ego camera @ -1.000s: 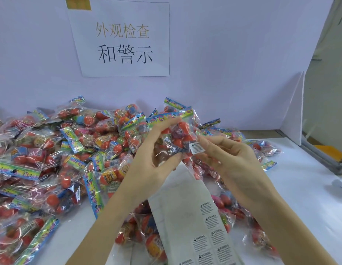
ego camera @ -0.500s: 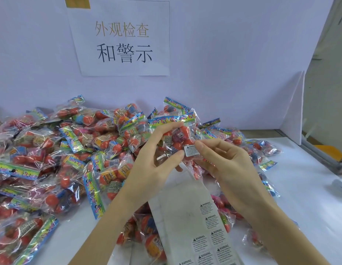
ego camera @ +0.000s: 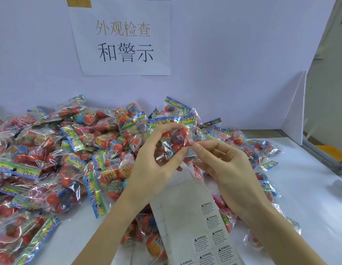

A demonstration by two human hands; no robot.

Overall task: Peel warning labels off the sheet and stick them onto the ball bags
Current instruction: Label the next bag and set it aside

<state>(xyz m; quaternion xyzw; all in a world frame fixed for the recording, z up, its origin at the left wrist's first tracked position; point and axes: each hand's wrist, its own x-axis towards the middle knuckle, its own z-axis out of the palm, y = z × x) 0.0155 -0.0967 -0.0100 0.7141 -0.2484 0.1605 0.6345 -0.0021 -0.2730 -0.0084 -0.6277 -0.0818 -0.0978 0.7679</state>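
Observation:
My left hand [ego camera: 156,161] holds up a clear ball bag [ego camera: 176,136] of red balls with a colourful header strip, thumb and fingers pinching its left and lower side. A small white warning label [ego camera: 189,153] lies on the bag's lower right corner. My right hand [ego camera: 223,165] has its thumb tip pressed against that label, with the fingers behind the bag. The label sheet [ego camera: 193,222] lies below my wrists, its upper part bare backing and several warning labels left near its lower end.
A large heap of ball bags [ego camera: 67,150] covers the white table's left and back. More bags [ego camera: 262,150] lie to the right and under the sheet. A paper sign [ego camera: 124,39] hangs on the back wall. A white divider panel [ego camera: 294,111] stands at right.
The label went from the right fingertips onto the bag's lower corner. The right thumb slid over it and presses it down. The bag shifted slightly lower.

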